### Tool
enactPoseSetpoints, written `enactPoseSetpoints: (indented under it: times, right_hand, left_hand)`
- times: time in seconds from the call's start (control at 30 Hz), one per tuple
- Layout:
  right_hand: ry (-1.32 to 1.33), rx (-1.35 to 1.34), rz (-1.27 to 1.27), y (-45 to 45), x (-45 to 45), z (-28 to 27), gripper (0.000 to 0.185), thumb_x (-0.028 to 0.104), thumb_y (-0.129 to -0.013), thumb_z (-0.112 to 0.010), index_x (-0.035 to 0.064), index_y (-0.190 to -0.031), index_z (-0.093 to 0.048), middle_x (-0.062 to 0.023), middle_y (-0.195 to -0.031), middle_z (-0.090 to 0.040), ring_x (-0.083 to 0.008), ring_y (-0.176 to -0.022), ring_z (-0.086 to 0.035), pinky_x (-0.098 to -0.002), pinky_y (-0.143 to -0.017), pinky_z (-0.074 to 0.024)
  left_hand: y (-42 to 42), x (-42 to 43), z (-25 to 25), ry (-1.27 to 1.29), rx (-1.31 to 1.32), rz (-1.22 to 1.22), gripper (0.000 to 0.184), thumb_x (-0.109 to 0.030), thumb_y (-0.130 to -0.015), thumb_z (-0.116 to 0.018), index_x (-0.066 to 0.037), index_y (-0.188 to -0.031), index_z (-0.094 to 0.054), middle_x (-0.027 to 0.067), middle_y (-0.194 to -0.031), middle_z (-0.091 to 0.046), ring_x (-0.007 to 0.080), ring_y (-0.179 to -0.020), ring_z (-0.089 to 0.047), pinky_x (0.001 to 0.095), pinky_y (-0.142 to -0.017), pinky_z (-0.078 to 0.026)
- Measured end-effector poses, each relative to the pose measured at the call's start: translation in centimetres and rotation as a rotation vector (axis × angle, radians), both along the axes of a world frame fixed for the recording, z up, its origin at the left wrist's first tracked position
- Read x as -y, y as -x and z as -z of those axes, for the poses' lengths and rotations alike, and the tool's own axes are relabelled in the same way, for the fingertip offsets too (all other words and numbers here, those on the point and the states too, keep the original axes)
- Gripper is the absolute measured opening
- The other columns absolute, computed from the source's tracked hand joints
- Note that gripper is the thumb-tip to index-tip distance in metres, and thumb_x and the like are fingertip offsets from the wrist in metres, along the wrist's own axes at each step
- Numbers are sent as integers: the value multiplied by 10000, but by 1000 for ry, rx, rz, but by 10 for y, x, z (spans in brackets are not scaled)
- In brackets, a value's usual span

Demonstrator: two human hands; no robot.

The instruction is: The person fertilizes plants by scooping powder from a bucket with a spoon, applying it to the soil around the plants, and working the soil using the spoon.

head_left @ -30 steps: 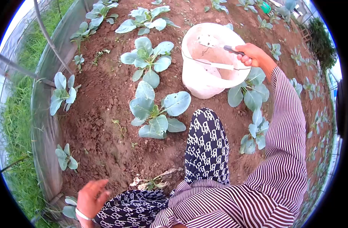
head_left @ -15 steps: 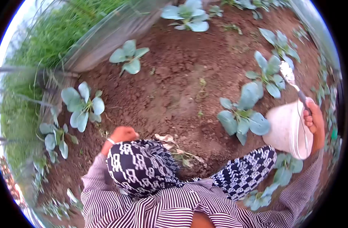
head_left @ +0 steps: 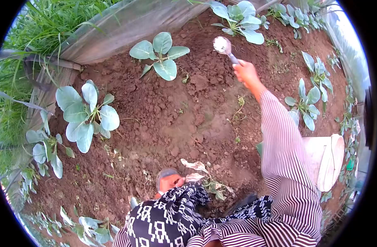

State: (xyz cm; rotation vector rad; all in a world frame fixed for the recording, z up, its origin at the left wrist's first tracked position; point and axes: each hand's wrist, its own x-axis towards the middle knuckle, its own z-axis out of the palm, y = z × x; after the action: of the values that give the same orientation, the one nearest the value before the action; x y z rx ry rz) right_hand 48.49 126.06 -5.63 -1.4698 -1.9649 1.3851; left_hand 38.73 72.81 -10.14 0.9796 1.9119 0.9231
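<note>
My right hand [head_left: 247, 75] is closed round the dark handle of a spoon [head_left: 226, 46], its bowl heaped with white material. The spoon is held out over brown soil, between a broad-leaved plant [head_left: 165, 57] and a larger leafy plant [head_left: 239, 21] at the top. My left hand [head_left: 171, 183] is low in the view beyond my patterned knee, with curled fingers close to a grey shoe [head_left: 167, 171]; its palm is hidden. Dry, withered leaves [head_left: 195, 166] lie just beside it. On the right, partly behind my striped sleeve, is a white bucket [head_left: 329, 158].
Leafy plants [head_left: 87, 113] grow on the left, and others [head_left: 308, 101] line the right side. Plastic sheeting [head_left: 126, 29] walls off tall grass [head_left: 36, 29] at the upper left. A wooden stake [head_left: 65, 62] stands at its edge.
My right hand has carried the loaded spoon from above the bucket leftward and away from me, over the soil. The view has shifted; my left hand remains beside my knee, now partly hidden.
</note>
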Motion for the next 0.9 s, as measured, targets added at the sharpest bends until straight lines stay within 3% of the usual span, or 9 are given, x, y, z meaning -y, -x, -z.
enactPoseSetpoints:
  times: [0.1,0.13,0.23,0.27,0.37,0.47,0.6,0.8,0.9]
  right_hand:
    - [-635,466,-17,57,14,16,389,199,-901,-494,23,-1248,-493,-272,-944,-593,-463,-918,-590,-528,-803,-457]
    - [-675,551,-26,64,14,18,436,175,-891,-496,38,-1303,-452,-272,-1016,-562,-440,-889,-598,-517,-767,-474]
    - [-727,501,-40,53,22,10,492,156,-882,-510,65,-1354,-407,-254,-979,-558,-437,-866,-591,-505,-750,-482]
    - [-855,435,-28,40,23,14,525,123,-855,-551,86,-1362,-421,-214,-872,-560,-383,-789,-576,-463,-702,-473]
    - [-854,399,-80,-2,41,-4,544,136,-865,-553,116,-1384,-392,-213,-915,-542,-391,-799,-581,-481,-698,-476]
    - [-881,367,-100,-46,87,-13,545,129,-865,-569,160,-1388,-420,-165,-854,-516,-347,-735,-567,-439,-647,-474]
    - [-797,575,-81,-75,154,11,538,138,-861,-585,217,-1377,-454,-115,-807,-490,-295,-701,-557,-419,-604,-474]
    - [-856,584,-39,-11,119,88,512,132,-846,-590,236,-1338,-496,-121,-807,-479,-303,-775,-549,-439,-621,-464]
    - [-859,533,4,42,84,93,493,143,-852,-586,229,-1330,-503,-136,-817,-489,-321,-771,-551,-456,-633,-462]
  left_hand:
    - [7,1,-3,18,40,3,228,-225,-818,-696,-46,-689,-641,83,-582,-578,171,-498,-543,315,-481,-419]
    - [9,-1,-7,14,58,9,221,-220,-816,-698,-44,-693,-646,86,-594,-588,176,-506,-556,314,-485,-424]
    - [12,-4,-10,22,66,17,209,-191,-803,-707,-28,-689,-643,84,-604,-599,186,-513,-571,314,-495,-435]
    - [13,-3,-7,8,78,13,186,-166,-797,-702,-24,-693,-644,89,-611,-606,195,-516,-578,319,-499,-440]
    - [14,-1,3,-54,81,54,144,-137,-793,-690,-26,-709,-651,102,-623,-612,207,-520,-585,326,-507,-449]
    - [19,0,6,-124,90,106,118,-113,-781,-702,-25,-721,-652,111,-639,-616,218,-530,-594,328,-512,-457]
    - [18,-2,11,-239,87,101,118,-121,-776,-719,-41,-718,-655,100,-642,-617,221,-536,-601,328,-504,-460]
    - [22,-8,-5,-147,159,87,131,-105,-791,-695,-15,-709,-646,112,-625,-613,214,-523,-595,322,-505,-456]
    - [22,-10,-7,-134,120,104,126,-98,-790,-689,-7,-714,-644,115,-624,-617,217,-530,-606,320,-516,-464]
